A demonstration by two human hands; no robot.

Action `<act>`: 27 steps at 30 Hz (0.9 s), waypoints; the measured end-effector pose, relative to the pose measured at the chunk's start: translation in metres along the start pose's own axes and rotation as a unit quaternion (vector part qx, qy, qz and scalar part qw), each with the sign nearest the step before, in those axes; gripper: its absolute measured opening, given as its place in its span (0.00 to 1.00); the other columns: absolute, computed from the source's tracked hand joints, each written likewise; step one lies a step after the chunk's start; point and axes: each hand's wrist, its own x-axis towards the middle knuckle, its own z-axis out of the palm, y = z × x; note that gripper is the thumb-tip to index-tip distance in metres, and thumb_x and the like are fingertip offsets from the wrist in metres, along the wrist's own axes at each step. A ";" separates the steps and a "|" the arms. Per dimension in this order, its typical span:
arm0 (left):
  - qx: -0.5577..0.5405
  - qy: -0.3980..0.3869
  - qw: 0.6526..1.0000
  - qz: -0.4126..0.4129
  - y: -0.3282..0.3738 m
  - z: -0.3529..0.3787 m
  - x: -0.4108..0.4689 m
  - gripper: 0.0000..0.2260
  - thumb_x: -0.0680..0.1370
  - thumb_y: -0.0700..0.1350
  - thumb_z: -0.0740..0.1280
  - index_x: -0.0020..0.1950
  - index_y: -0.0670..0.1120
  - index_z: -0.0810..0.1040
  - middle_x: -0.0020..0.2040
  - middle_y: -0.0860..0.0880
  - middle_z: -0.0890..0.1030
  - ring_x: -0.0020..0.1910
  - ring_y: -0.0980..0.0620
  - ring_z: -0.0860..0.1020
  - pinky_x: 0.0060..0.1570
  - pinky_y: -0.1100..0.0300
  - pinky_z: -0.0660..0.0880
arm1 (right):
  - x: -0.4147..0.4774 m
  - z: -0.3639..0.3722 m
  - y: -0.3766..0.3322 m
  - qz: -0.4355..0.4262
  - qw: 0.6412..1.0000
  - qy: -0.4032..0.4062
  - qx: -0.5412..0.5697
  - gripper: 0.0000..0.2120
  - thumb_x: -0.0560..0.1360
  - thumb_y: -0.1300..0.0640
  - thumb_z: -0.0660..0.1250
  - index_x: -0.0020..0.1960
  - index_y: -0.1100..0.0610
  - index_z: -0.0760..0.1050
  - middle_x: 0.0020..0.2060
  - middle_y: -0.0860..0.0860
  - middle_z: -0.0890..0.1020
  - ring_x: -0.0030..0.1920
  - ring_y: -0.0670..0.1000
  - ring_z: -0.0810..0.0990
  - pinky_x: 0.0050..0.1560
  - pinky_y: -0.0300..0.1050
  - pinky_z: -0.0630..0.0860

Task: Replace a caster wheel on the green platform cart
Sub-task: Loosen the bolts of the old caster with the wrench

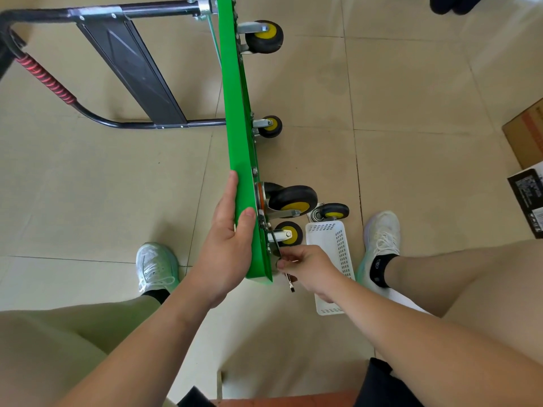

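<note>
Head view: the green platform cart point(238, 113) stands on its long edge on the tiled floor between my feet, with its underside facing right and its folded black handle point(132, 69) lying out to the left. My left hand point(232, 236) clasps the near end of the deck, fingers laid along the top face and thumb hooked over the edge. My right hand point(308, 268) pinches a slim wrench point(291, 284) between thumb and curled fingers. The tool's upper end sits at the mounting plate of the nearest caster point(289, 233), though I cannot tell whether it engages a fastener. Three further casters show along the underside, the largest point(292, 198) just above the one under work. A loose caster point(333, 212) lies on the floor at the far end of a white basket point(332, 259), which rests beside my right foot. A cardboard box point(526, 136) sits at the right edge.
</note>
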 end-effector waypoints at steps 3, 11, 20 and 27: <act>0.001 -0.001 1.000 0.003 0.000 0.000 0.001 0.27 0.79 0.63 0.56 0.73 0.83 0.50 0.79 0.61 0.66 0.76 0.52 0.71 0.74 0.45 0.70 | -0.011 -0.004 0.001 -0.001 1.000 0.006 0.013 0.14 0.76 0.64 0.72 0.52 0.44 0.81 0.41 0.47 0.83 0.39 0.45 0.81 0.44 0.39 0.77; -0.001 0.004 1.000 0.004 0.000 0.001 0.000 0.26 0.79 0.63 0.57 0.71 0.85 0.50 0.79 0.58 0.68 0.74 0.49 0.73 0.73 0.43 0.71 | -0.055 0.001 -0.004 0.040 0.993 -0.066 0.091 0.09 0.76 0.61 0.72 0.56 0.59 0.84 0.38 0.52 0.81 0.32 0.49 0.79 0.37 0.47 0.80; -0.018 -0.004 1.000 0.009 -0.006 0.001 0.003 0.29 0.74 0.69 0.58 0.73 0.83 0.51 0.80 0.60 0.67 0.76 0.49 0.71 0.74 0.43 0.70 | -0.069 0.007 -0.035 0.024 0.985 -0.087 0.144 0.09 0.79 0.59 0.69 0.57 0.61 0.82 0.43 0.55 0.81 0.32 0.49 0.81 0.32 0.43 0.79; -0.012 -0.001 1.000 0.008 -0.005 0.000 0.003 0.29 0.74 0.68 0.58 0.73 0.83 0.51 0.79 0.60 0.67 0.76 0.50 0.71 0.74 0.44 0.70 | -0.046 0.006 -0.031 0.026 0.990 -0.093 0.106 0.07 0.79 0.61 0.69 0.56 0.59 0.83 0.42 0.55 0.82 0.33 0.50 0.80 0.36 0.44 0.81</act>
